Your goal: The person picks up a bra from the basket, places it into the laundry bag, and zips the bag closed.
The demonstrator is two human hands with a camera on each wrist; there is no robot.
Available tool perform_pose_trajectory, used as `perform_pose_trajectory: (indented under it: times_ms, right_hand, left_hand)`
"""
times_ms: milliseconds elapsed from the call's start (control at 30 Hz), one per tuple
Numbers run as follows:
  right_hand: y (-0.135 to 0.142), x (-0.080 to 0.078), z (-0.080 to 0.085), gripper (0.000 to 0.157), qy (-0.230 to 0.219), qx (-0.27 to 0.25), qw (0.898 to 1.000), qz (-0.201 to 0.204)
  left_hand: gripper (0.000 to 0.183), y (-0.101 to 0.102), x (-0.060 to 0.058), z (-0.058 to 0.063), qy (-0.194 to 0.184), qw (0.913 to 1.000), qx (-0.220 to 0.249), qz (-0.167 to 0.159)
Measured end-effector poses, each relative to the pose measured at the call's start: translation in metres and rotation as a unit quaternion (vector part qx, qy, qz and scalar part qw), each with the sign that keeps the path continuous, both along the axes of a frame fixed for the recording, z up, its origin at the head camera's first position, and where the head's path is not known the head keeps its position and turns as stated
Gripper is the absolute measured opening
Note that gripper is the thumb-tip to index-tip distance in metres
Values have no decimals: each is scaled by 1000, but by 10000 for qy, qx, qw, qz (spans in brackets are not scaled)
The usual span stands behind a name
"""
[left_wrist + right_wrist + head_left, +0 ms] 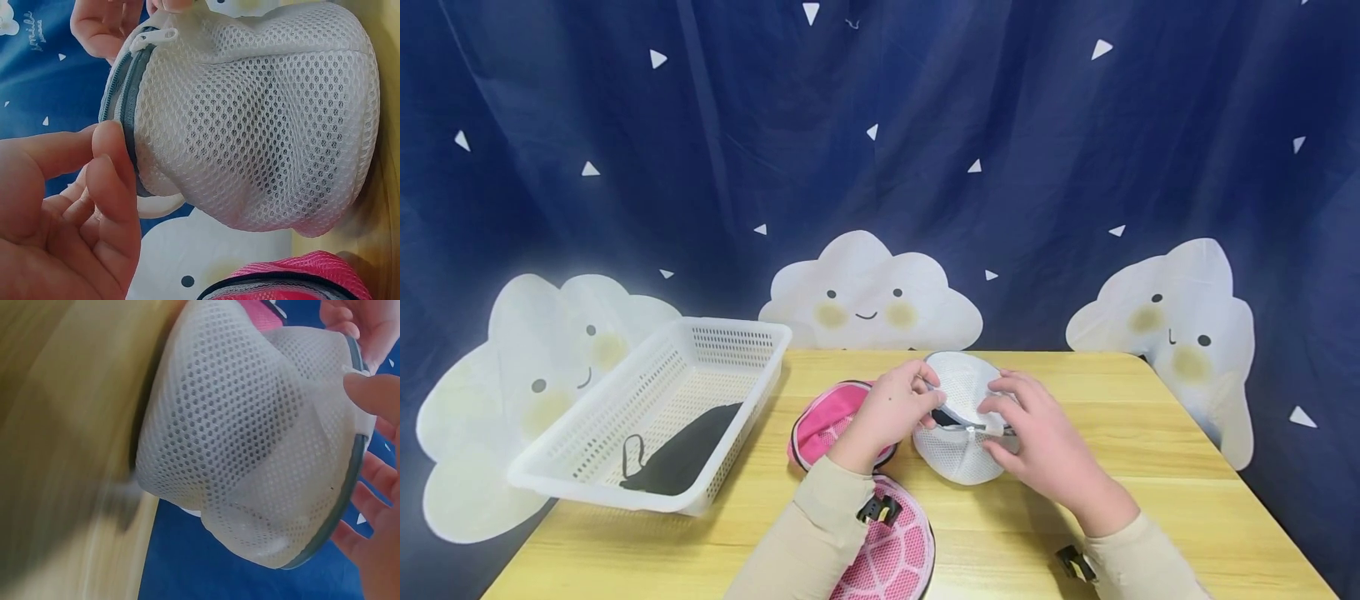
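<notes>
**A White Mesh Bag (955, 460) Standing Partly Unzipped on the Table**

The white mesh bag is standing near the far edge of the wooden table (1097, 425), a little to the right of this edge's middle. Its soft, rounded wall is showing small holes like honeycomb and is creasing slightly below the rim. A grey-blue zipper (129, 87) is running around the mouth, and its white plastic pull (164, 35) is lying against the mesh. The round lid (962, 379) is rising at the back, and something dark is showing in the gap; I cannot tell what it is.

The left hand (898, 404) is pinching the zippered rim between thumb and bent fingers. The right hand (1041, 437) is holding the rim more loosely, the thumb near the pull and the fingers curving behind.

Just beside, a pink pouch (829, 417) with dark piping is lying toward the far edge, and a round pink mesh piece (898, 546) with white lines is resting partly under the left sleeve (820, 533). At the far left corner, a white perforated plastic basket (602, 495) is carrying a smooth black item (692, 450) with a thin loop.
</notes>
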State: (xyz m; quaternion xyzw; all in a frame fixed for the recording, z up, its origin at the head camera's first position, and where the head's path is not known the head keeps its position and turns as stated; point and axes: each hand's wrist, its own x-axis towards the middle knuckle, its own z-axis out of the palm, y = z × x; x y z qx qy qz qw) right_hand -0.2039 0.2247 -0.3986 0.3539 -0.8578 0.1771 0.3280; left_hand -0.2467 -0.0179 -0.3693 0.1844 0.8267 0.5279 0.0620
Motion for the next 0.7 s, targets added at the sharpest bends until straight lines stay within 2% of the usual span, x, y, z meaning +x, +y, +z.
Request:
perform_pose_trajectory:
  times_ms: [267, 433, 533, 700]
  right_hand:
    - [-5, 0, -3, 39, 333, 158, 9993, -52]
    - [-6, 2, -4, 29, 285, 156, 9994, -147]
    - [-6, 1, -5, 25, 302, 144, 9993, -183]
    - [-5, 0, -6, 23, 426, 49, 9988, -250]
  left_hand:
    - [17, 2, 2, -1, -193, 9992, 343, 12]
    - [17, 4, 3, -2, -271, 9985, 468, 7]
    - [16, 4, 3, -2, -204, 9989, 422, 26]
    - [15, 5, 4, -2, 129, 9998, 131, 30]
